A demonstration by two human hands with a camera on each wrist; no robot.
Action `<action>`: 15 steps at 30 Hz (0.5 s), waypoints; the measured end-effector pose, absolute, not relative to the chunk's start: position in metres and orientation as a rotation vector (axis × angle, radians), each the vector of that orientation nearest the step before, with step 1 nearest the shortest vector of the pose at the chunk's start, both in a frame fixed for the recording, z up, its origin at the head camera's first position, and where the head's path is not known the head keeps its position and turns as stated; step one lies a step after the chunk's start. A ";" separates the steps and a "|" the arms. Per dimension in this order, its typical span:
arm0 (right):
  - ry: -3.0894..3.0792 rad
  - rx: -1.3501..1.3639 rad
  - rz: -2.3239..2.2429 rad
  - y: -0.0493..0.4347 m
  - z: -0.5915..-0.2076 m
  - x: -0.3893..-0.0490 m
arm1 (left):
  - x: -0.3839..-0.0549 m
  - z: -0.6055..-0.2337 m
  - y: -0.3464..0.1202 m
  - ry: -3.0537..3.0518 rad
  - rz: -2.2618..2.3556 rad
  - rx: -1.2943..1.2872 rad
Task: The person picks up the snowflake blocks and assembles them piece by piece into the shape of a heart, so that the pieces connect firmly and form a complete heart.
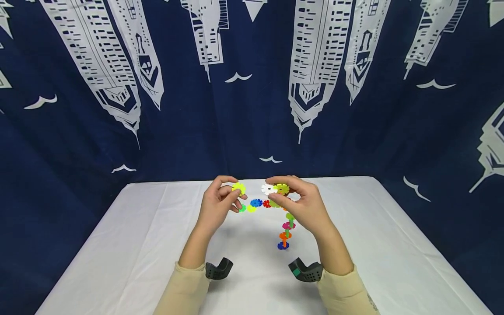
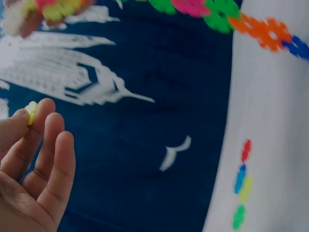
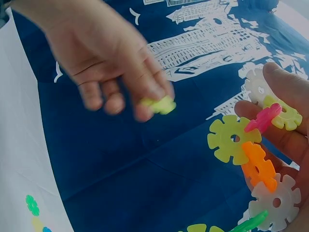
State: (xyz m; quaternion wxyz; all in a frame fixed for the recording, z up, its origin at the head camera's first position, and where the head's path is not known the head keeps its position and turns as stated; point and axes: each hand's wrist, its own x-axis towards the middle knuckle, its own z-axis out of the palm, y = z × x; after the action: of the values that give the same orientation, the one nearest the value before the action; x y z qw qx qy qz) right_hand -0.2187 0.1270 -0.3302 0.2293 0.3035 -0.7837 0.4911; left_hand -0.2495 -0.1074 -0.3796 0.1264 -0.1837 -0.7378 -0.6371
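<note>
Item 1: chain of slotted discs (image 1: 288,225), hung from the right hand (image 1: 309,200), thumb and forefinger pinching the white disc (image 1: 268,189) at its upper end; tail dropping to a dark blue disc (image 1: 281,246) over the desk (image 1: 157,227).
Item 2: single yellow disc (image 1: 238,189), pinched between thumb and forefinger of the left hand (image 1: 214,203), apart from the chain, about level with the white disc.
Item 3: loose discs (image 2: 245,188) lying on the desk: green, yellow, blue and red.
Step in hand, as judged: adding one disc to the chain; join not yet made.
Next move, as judged: calls for closing the gap between the hands, slot set crosswise to slot, then a straight push with the white disc steadied.
Obscured: part of the chain behind the right hand in the head view; left hand blurred in the right wrist view; right hand cut off and washed out in the left wrist view; whether the tail touches the desk, cannot tell
</note>
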 end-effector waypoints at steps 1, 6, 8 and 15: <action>-2.157 0.838 1.347 0.127 -0.330 -0.219 | -0.246 -0.376 -0.106 -2.124 -1.847 -0.567; -2.149 0.869 1.342 0.128 -0.332 -0.219 | -0.231 -0.363 -0.100 -2.055 -1.764 -0.671; -2.149 0.883 1.338 0.128 -0.332 -0.219 | -0.226 -0.359 -0.099 -2.046 -1.707 -0.700; -2.166 0.932 1.331 0.128 -0.331 -0.218 | -0.213 -0.349 -0.094 -2.017 -1.457 -0.831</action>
State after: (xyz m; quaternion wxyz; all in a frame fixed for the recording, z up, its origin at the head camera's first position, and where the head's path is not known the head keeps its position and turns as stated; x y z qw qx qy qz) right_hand -0.2180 0.1278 -0.3308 0.2151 0.3361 -0.7812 0.4802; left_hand -0.2133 -0.0941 -0.3489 0.2564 -0.3062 -0.7432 -0.5368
